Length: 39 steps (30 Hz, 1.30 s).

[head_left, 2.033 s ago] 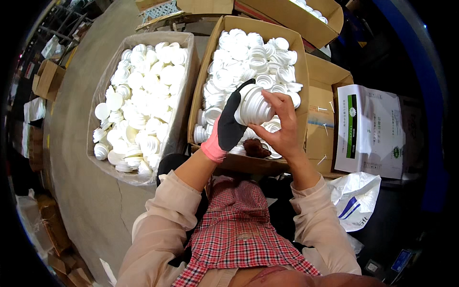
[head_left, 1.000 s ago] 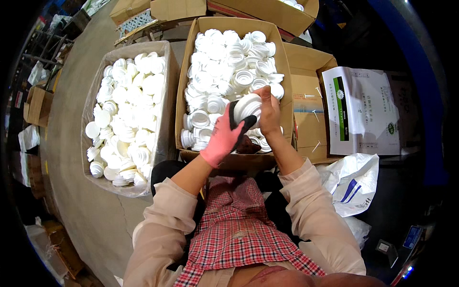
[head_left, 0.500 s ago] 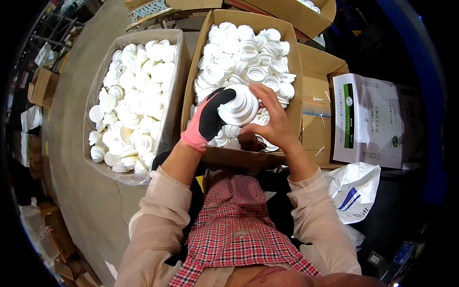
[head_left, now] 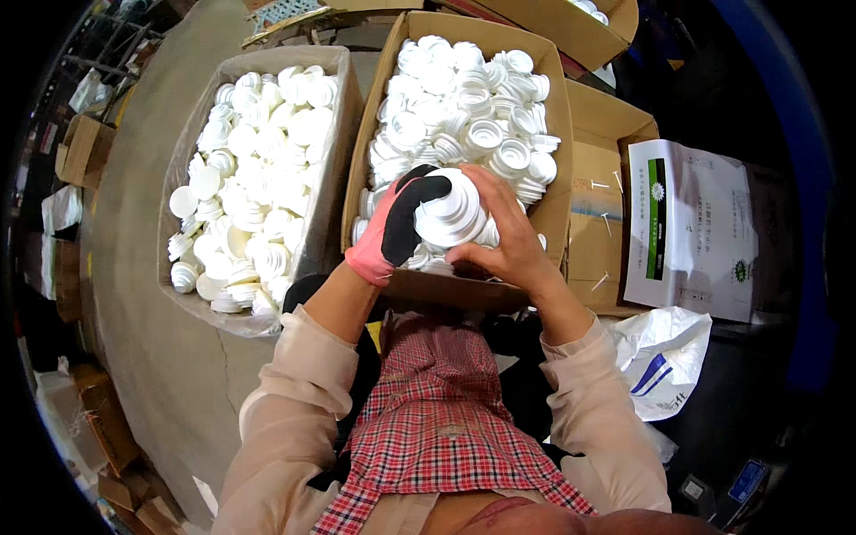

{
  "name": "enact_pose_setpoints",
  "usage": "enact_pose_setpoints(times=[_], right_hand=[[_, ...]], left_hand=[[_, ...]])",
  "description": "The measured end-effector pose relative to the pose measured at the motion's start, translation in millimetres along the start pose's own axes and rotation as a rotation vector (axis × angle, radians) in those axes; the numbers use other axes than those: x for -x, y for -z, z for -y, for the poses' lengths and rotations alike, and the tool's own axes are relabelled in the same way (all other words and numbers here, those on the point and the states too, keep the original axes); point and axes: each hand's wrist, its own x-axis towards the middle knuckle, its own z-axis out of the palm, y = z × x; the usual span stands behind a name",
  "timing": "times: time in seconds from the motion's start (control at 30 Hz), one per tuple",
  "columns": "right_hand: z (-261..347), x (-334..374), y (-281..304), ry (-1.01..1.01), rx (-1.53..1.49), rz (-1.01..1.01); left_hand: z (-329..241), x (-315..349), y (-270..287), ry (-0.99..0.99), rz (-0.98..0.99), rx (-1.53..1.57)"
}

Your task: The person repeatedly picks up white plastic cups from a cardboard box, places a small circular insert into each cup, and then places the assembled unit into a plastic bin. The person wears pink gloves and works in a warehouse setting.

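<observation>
My left hand (head_left: 399, 227), in a pink and black glove, and my bare right hand (head_left: 505, 236) both grip one white ribbed plastic cap (head_left: 451, 212). They hold it above the near end of a cardboard box (head_left: 557, 183) filled with several white ring-shaped caps (head_left: 473, 107). The gloved fingers wrap over the cap's left and top side. The bare fingers cup it from the right and below.
A second box (head_left: 343, 169) lined with clear plastic, to the left, holds several white caps (head_left: 259, 178). An open empty carton (head_left: 606, 205) sits right of the main box, beside a printed white paper sheet (head_left: 691, 227) and a white plastic bag (head_left: 664, 357). Cardboard boxes (head_left: 85, 147) line the grey floor.
Both hands have stayed on the white cap and turned it over the near end of the box. The view has shifted a little.
</observation>
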Motion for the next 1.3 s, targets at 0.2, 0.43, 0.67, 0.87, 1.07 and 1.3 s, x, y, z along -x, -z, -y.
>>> enact_pose_setpoints(times=[0.2, 0.43, 0.67, 0.87, 1.07, 1.3], right_hand=[[6, 0, -5, 0.051, 0.059, -0.046], [-14, -6, -3, -0.030, 0.065, -0.060], [-4, 2, -20, -0.098, 0.115, -0.136], [-16, -13, 1, -0.134, -0.219, 0.007], [-15, -11, 5, -0.077, -0.034, -0.057], [-10, -8, -4, 0.006, 0.134, -0.216]], left_hand=[[9, 2, 1, -0.164, 0.004, -0.243], [13, 0, 2, -0.253, -0.034, -0.214], [25, 10, -6, -0.622, -0.050, -0.778], [1, 6, -22, -0.043, -0.109, 0.387], [3, 4, -2, -0.341, 0.042, -0.331], [3, 4, -27, -0.402, 0.115, -0.125]])
